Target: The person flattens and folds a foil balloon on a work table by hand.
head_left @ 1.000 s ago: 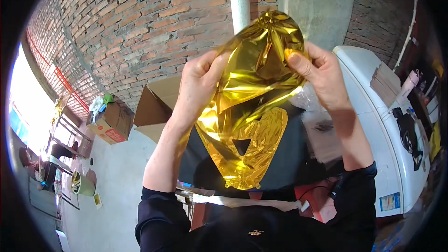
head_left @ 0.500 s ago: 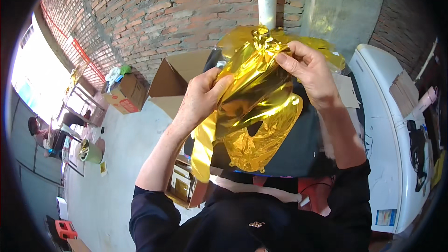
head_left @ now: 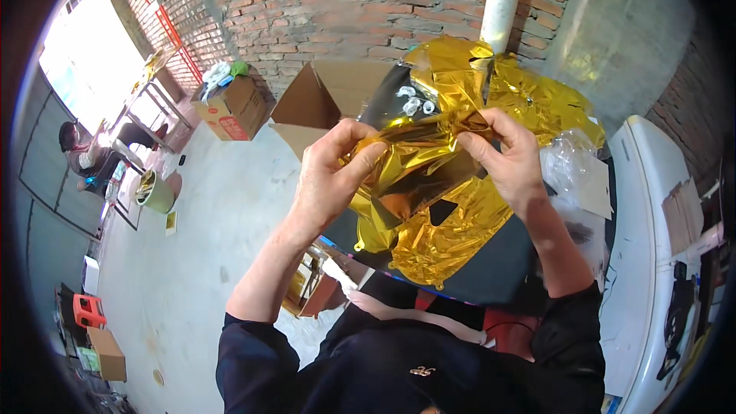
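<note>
A shiny gold foil balloon (head_left: 418,162), flat and crumpled, is stretched between my two hands above a black-covered table (head_left: 502,264). My left hand (head_left: 326,176) pinches its left side between thumb and fingers. At its gathered right end, my right hand (head_left: 507,159) grips the foil in the same way. Below it lies another piece of gold foil (head_left: 448,249) with a dark opening through it; whether the two are joined I cannot tell. More gold foil balloons (head_left: 537,96) are heaped at the back of the table. Several small clear plastic pieces (head_left: 414,103) rest beside that heap.
An open cardboard box (head_left: 307,103) stands behind the table's left side. Clear plastic wrap (head_left: 566,165) lies at the right, near a white appliance (head_left: 640,238). A pipe (head_left: 504,0) runs up the brick wall. Far left, a person (head_left: 96,157) sits near a green bin (head_left: 159,194).
Both hands have come down a little with the balloon, and its upper end is folded lower. The view has shifted left, showing more of the heap and the clear pieces behind.
</note>
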Demonstrator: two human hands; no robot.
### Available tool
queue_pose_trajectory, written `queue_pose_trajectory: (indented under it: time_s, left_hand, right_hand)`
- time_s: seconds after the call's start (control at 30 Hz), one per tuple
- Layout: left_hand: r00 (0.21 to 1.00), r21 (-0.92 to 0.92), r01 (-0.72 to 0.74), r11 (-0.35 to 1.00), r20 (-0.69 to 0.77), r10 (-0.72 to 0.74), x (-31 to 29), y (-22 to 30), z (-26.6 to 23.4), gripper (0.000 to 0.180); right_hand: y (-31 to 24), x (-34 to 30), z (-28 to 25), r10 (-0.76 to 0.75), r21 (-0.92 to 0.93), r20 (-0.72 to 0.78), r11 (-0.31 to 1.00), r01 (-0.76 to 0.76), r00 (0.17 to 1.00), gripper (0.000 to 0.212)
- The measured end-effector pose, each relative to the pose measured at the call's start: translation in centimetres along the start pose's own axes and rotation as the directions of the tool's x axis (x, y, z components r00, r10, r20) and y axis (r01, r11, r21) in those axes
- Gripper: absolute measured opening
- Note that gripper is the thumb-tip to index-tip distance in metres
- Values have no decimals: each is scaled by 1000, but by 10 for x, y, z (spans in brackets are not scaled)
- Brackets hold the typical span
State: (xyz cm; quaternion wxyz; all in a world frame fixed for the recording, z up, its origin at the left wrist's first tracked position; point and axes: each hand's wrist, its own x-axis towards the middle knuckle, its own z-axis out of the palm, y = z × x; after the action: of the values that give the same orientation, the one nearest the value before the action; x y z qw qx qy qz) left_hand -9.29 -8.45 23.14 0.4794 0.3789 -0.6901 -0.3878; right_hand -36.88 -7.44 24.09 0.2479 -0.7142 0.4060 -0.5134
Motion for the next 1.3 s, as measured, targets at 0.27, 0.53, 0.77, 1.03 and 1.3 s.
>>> queue_pose_trajectory:
  time_s: [0.27, 0.53, 0.77, 1.03, 1.3]
  left_hand:
    - [1000, -9, 3, 1000, 25, -3, 14, -17, -16, 15]
    - [987, -128, -1, 992, 160, 22, 43, -38, -18, 18]
    - [958, -183, 3, 983, 284, 50, 65, -15, -24, 23]
    - [914, -297, 47, 954, 398, 79, 72, 21, -34, 29]
    - [888, -63, -235, 970, 392, 240, 80, 72, -35, 52]
  right_hand:
    - [-3, 9, 25, -175, -267, -84, 952, 147, 981, 19]
    - [13, 9, 30, 38, -156, -270, 984, -82, 962, 16]
    - [-11, 35, 10, -341, -540, -347, 834, 111, 873, 22]
    - [-53, 51, -19, 28, 30, -151, 999, -24, 988, 23]
    - [-88, 48, -19, -147, 12, -156, 988, 151, 977, 30]
